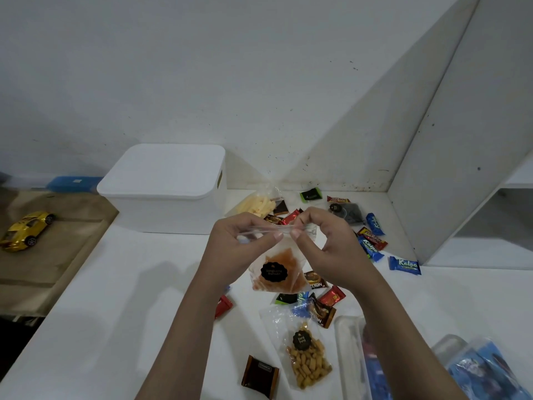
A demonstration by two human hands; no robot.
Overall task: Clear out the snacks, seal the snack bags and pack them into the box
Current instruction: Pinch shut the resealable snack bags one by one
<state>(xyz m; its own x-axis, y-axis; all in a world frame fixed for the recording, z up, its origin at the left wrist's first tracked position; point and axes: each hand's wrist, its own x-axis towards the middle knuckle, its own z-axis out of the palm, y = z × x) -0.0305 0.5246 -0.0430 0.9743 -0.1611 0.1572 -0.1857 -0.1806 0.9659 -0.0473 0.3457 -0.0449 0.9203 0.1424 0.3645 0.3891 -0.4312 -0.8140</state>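
Observation:
A clear zip bag of orange chips [277, 272] with a black round label hangs above the white table. My left hand [242, 241] and my right hand [323, 238] both pinch its top strip, fingertips nearly touching at the middle. A white lidded box [164, 186] stands closed behind and to the left. A bag of brown puffed sticks [307, 359] lies flat near the front. A bag of pale yellow sticks [256, 204] lies beside the box, and a dark bag [349, 212] sits behind my right hand.
Several small wrapped candies lie scattered: blue Kalpa bars [403, 265], red and brown packs [323, 298], a brown square [259, 376]. Clear plastic containers [352, 365] stand at the front right. A gold toy car [27, 230] rests on a brown surface at left. A white shelf unit [467, 168] rises at right.

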